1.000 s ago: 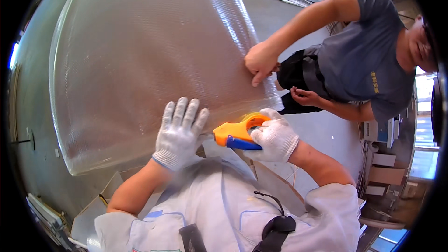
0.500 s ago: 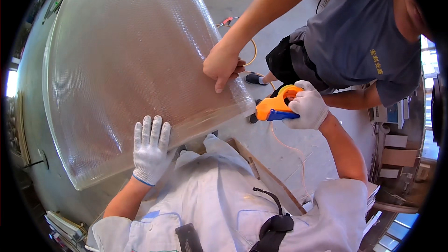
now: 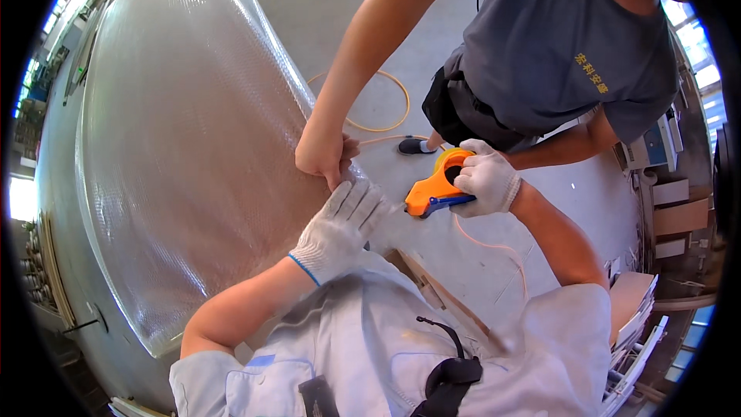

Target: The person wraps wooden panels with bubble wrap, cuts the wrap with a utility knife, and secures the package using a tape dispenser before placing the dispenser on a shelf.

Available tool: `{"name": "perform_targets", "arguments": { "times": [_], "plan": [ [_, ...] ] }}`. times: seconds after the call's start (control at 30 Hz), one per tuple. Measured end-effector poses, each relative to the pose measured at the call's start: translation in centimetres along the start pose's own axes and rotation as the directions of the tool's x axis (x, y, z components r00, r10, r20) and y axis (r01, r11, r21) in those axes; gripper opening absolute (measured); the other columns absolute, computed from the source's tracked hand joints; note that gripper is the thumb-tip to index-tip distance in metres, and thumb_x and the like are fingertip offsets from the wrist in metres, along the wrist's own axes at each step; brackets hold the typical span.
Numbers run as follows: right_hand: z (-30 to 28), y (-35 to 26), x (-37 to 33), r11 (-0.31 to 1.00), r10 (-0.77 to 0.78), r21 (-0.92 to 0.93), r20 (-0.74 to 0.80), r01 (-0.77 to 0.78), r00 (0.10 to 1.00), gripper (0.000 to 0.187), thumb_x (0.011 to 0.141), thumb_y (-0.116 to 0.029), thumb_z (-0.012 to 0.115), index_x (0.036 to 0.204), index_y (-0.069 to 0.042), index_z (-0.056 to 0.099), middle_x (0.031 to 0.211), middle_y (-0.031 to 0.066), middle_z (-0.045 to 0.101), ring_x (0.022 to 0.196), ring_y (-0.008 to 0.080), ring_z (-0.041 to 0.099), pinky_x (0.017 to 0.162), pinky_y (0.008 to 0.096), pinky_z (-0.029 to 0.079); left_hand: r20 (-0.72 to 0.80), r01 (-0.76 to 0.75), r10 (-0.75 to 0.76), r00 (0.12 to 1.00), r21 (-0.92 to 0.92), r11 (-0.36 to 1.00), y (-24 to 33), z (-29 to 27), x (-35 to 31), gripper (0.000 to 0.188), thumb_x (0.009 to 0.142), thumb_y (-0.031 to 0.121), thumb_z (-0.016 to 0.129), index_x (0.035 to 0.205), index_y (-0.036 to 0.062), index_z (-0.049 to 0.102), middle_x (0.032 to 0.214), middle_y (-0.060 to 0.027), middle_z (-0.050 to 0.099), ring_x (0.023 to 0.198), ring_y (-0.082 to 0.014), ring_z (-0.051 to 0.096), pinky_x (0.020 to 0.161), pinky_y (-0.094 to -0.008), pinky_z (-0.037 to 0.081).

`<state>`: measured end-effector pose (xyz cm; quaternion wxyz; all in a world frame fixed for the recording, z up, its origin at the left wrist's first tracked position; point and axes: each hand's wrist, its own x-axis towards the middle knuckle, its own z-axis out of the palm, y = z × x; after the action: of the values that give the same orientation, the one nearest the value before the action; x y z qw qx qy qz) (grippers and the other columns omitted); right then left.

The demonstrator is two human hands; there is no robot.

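Observation:
A large flat piece wrapped in clear bubble wrap (image 3: 193, 139) fills the left side. My left hand (image 3: 343, 224), in a white knit glove with a blue cuff edge, lies with stretched fingers at its near right corner. In my right hand (image 3: 488, 179), also gloved, is an orange tape dispenser (image 3: 429, 190) with a blue part below, held just right of that corner. A co-worker's bare hand (image 3: 321, 153) presses on the wrap's right edge, close to my left fingertips. Whether tape runs between dispenser and wrap, I cannot tell.
The co-worker in a grey shirt (image 3: 563, 38) stands across at the right. A yellow hose (image 3: 407, 100) loops over the grey floor (image 3: 309, 0). Wooden boards (image 3: 444, 293) lean below the corner. Cardboard boxes (image 3: 679, 218) and stacked panels (image 3: 634, 336) stand far right.
My left hand has slid right along the near edge to the corner. The dispenser has shifted a little left and down in view. The co-worker's hand stays on the wrap's right edge.

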<state>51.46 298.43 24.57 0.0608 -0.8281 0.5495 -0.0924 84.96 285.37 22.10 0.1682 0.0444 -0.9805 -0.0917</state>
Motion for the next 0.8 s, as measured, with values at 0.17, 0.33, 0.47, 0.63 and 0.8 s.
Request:
{"name": "perform_targets", "arguments": {
  "times": [0.17,0.33,0.47,0.63,0.8],
  "plan": [
    [0.3,2.1,-0.1,0.999,0.039,-0.016,0.007,-0.039,0.999,0.034,0.067,-0.037,0.093,0.073,-0.013,0.069,0.072,0.0078,0.070,0.077,0.0238,0.073,0.119,0.0497,0.040,-0.021,-0.040,0.040,0.999,0.028,0.999,0.1,0.4,0.0,0.049,0.076,0.016,0.072,0.122,-0.0014,0.072,0.132,-0.0222,0.069,0.129,-0.0385,0.065,0.117,-0.0515,0.047],
    [2.4,2.4,3.7,0.997,-0.025,-0.077,0.027,0.027,0.999,0.037,0.081,-0.046,0.085,0.086,-0.011,0.076,0.075,0.0100,0.074,0.080,0.0277,0.075,0.122,0.0466,0.037,-0.025,-0.195,0.195,0.981,-0.022,0.981,-1.1,2.3,1.6,0.046,0.076,0.014,0.072,0.119,-0.0032,0.072,0.129,-0.0232,0.070,0.135,-0.0359,0.060,0.121,-0.0486,0.043],
    [3.5,0.3,4.6,0.997,0.066,-0.041,0.034,-0.065,0.997,0.038,0.081,-0.046,0.083,0.088,-0.009,0.077,0.076,0.0106,0.074,0.081,0.0274,0.076,0.122,0.0446,0.037,0.306,-0.413,0.396,0.866,-0.008,0.911,-1.7,1.8,4.2,0.037,0.076,0.022,0.071,0.104,-0.0011,0.075,0.111,-0.0171,0.072,0.120,-0.0313,0.063,0.109,-0.0435,0.047],
    [6.9,-4.1,4.8,0.843,0.443,-0.153,-0.345,-0.515,0.827,0.040,0.082,-0.043,0.083,0.081,-0.004,0.074,0.068,0.0165,0.070,0.072,0.0363,0.073,0.110,0.0515,0.049,0.315,-0.425,0.406,0.858,-0.009,0.905,-1.0,1.9,5.6,0.030,0.077,0.030,0.071,0.093,0.0055,0.076,0.095,-0.0093,0.070,0.098,-0.0281,0.064,0.094,-0.0383,0.047],
    [8.8,-5.7,8.7,0.661,0.679,0.087,-0.490,-0.745,0.546,0.052,0.085,-0.052,0.080,0.085,-0.001,0.075,0.072,0.0237,0.071,0.089,0.0461,0.072,0.103,0.0516,0.052,0.674,-0.117,0.137,0.726,-0.076,0.990,-2.5,1.4,8.0,0.024,0.081,0.030,0.071,0.097,0.0114,0.076,0.098,-0.0097,0.073,0.102,-0.0304,0.069,0.099,-0.0426,0.048]
  ]
}}
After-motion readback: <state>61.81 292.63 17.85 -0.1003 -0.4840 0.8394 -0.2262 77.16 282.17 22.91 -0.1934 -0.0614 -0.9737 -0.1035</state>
